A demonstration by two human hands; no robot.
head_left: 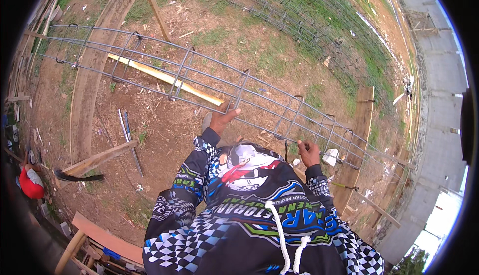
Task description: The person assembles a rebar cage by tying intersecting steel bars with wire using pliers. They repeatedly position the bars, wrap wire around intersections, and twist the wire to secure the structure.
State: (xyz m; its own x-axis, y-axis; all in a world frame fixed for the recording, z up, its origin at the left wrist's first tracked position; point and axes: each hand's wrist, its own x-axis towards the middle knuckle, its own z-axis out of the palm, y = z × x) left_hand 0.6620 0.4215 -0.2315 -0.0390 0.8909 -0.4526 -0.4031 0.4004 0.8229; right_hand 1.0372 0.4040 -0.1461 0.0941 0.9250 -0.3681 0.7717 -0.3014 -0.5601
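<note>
A long rebar cage (192, 75) of parallel steel bars and square stirrups runs across in front of me, from far left to near right. My left hand (224, 119) is wrapped round its near bar beside a stirrup, thumb pointing right. Just below the cage's near bar, my right hand (308, 153) has its fingers curled together. Whatever those fingers may hold is too small to make out. A yellowish wooden strip (164, 78) shows beneath the cage, ending near my left hand.
Wooden planks (359, 125) lie under the cage's right part, with another board (90, 90) at left. More rebar cages (299, 20) rest on grass beyond. Two thin rods (128, 140) lie on the dirt. A person in red (31, 183) is at far left.
</note>
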